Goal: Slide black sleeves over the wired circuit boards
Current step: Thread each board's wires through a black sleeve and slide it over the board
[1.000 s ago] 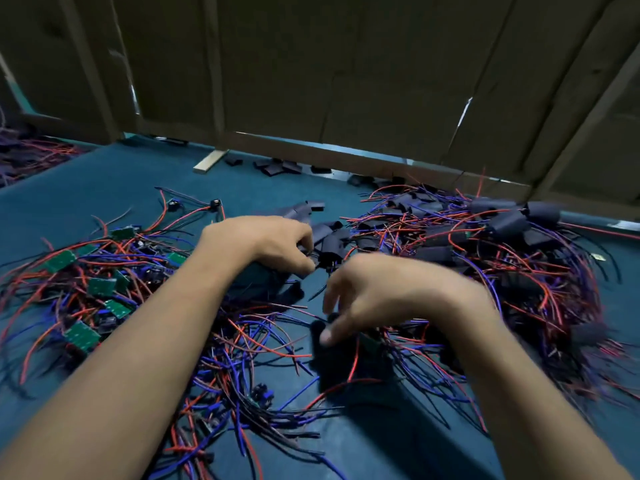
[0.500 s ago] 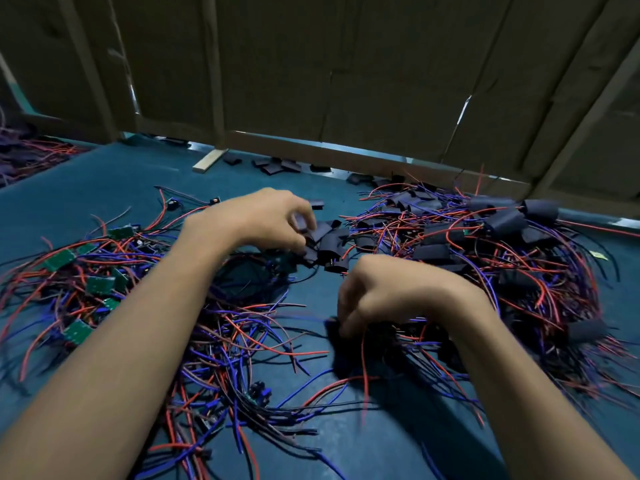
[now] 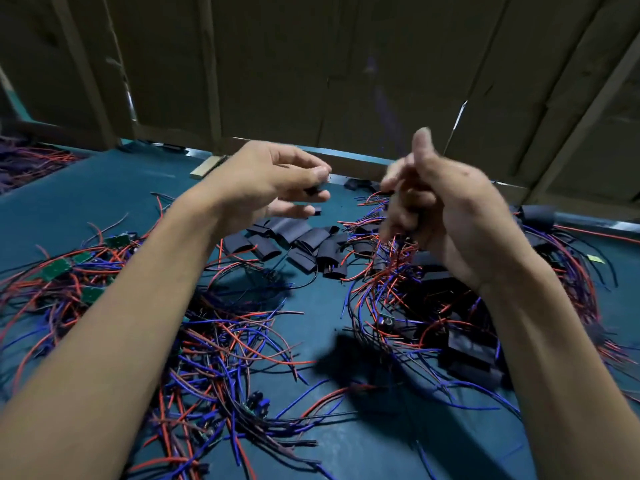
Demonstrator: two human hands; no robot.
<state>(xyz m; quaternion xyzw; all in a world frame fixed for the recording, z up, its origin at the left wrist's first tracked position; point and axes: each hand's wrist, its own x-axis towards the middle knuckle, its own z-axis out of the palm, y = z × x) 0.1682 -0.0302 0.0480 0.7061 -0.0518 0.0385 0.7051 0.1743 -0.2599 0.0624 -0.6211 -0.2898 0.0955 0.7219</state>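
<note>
My left hand [image 3: 277, 183] is raised above the table and pinches a small black sleeve [image 3: 316, 191] between thumb and fingertips. My right hand [image 3: 436, 206] is raised beside it, blurred, its fingers curled round a wired circuit board whose red and blue wires [image 3: 391, 258] hang down below the palm. The board itself is hidden by the fingers. Loose flat black sleeves [image 3: 294, 237] lie in a heap on the teal table [image 3: 104, 202] under both hands.
Bare green boards with wires [image 3: 55, 270] lie at the left. A tangle of sleeved boards and wires [image 3: 467, 344] fills the right side. More wires [image 3: 221, 358] spread across the near middle. Cardboard panels [image 3: 346, 64] wall off the back edge.
Both hands have lifted off the table. The left took a black sleeve from the heap; the right brought up a wired board from the near pile.
</note>
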